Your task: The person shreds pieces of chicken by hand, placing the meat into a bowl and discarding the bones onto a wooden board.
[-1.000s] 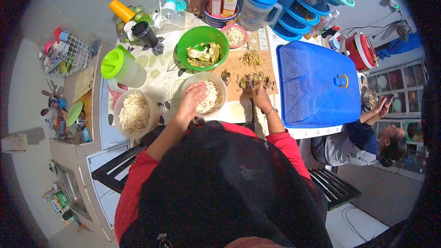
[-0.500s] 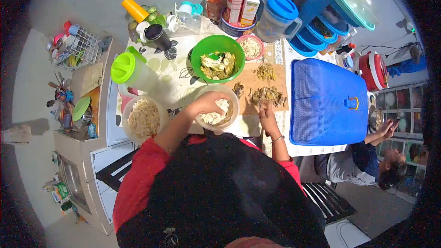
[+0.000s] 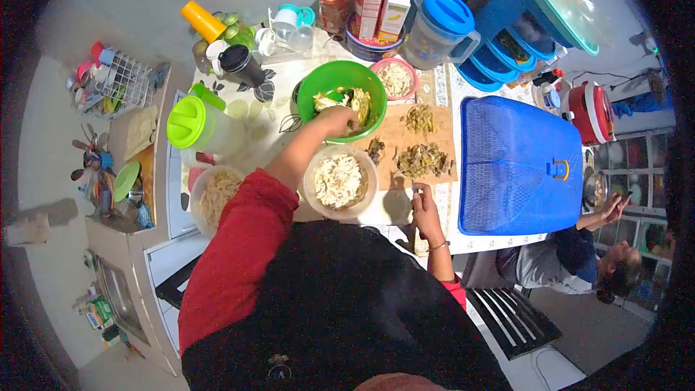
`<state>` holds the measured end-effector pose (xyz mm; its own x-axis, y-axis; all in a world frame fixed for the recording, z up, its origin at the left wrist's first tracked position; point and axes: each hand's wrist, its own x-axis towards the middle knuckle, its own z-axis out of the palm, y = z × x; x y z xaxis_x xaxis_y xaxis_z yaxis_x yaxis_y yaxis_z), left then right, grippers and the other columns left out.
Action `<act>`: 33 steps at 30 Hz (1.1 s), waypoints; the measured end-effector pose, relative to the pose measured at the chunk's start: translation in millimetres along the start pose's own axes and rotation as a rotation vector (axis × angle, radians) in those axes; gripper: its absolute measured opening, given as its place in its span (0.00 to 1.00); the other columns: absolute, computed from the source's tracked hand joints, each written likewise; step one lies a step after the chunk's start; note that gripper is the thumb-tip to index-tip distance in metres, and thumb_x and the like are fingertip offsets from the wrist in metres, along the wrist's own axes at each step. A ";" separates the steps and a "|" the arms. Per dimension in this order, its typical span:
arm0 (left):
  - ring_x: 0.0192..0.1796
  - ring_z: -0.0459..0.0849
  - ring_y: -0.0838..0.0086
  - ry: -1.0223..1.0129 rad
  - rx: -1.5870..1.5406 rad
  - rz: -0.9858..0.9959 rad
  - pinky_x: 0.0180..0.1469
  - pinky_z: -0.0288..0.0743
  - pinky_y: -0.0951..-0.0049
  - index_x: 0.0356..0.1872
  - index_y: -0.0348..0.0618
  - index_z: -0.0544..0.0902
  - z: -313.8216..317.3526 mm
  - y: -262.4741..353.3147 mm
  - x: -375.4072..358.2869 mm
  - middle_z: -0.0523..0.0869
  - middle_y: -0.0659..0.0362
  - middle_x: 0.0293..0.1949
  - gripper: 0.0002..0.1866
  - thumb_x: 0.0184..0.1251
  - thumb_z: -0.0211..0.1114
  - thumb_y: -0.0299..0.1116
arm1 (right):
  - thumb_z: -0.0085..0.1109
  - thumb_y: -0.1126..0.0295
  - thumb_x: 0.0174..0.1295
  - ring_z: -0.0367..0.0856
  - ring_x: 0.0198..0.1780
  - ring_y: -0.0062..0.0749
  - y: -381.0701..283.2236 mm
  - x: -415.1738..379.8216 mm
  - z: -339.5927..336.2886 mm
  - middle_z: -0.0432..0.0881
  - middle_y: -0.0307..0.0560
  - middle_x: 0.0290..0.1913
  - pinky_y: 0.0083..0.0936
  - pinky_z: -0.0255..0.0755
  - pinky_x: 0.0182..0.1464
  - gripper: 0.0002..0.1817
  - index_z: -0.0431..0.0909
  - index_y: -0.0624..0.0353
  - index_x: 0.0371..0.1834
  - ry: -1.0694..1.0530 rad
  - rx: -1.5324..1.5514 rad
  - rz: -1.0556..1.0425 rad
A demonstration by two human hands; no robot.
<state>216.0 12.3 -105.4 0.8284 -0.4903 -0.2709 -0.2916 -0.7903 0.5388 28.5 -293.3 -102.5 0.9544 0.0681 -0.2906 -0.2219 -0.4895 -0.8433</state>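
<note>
My left hand (image 3: pixel 339 122) reaches over the near rim of the green bowl (image 3: pixel 309 85), fingers curled down against pale and brownish cooked pieces (image 3: pixel 360 103) inside. What its fingertips grip is hidden. Just below that arm stands a clear plastic bowl of pale shredded food (image 3: pixel 339 179). Closed at the front edge of the brown cutting board (image 3: pixel 394 119), my right hand (image 3: pixel 427 215) holds a thin thing that appears to be a small knife (image 3: pixel 416 187). Chopped dark pieces (image 3: pixel 422 160) lie just beyond it, with smaller heaps on the board.
Another tub of shreds (image 3: pixel 217 199) is partly behind my left sleeve. A pink bowl (image 3: pixel 396 78), green-lidded pitcher (image 3: pixel 190 123), black tumbler (image 3: pixel 243 65) and blue-lidded pitcher (image 3: pixel 438 32) stand around. A large blue mesh cover (image 3: pixel 514 166) fills the right side; another person (image 3: pixel 579 261) sits beyond.
My left hand has left the clear bowl of shreds and moved up into the green bowl. My right hand has drawn slightly back from the chopped pieces.
</note>
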 end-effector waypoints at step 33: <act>0.47 0.79 0.78 0.441 -1.502 -0.028 0.48 0.76 0.75 0.52 0.40 0.74 -12.7 110.7 -129.2 0.80 0.61 0.49 0.15 0.66 0.59 0.31 | 0.38 0.63 0.71 0.63 0.22 0.18 -153.5 -1.6 13.6 0.68 0.35 0.28 0.16 0.61 0.23 0.25 0.50 0.42 0.71 -0.578 0.651 -0.085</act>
<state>82.8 -7.1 -0.6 0.9729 -0.1276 -0.1927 0.2287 0.4105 0.8827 58.4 -206.4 21.3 0.7611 0.5985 -0.2501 -0.3930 0.1187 -0.9118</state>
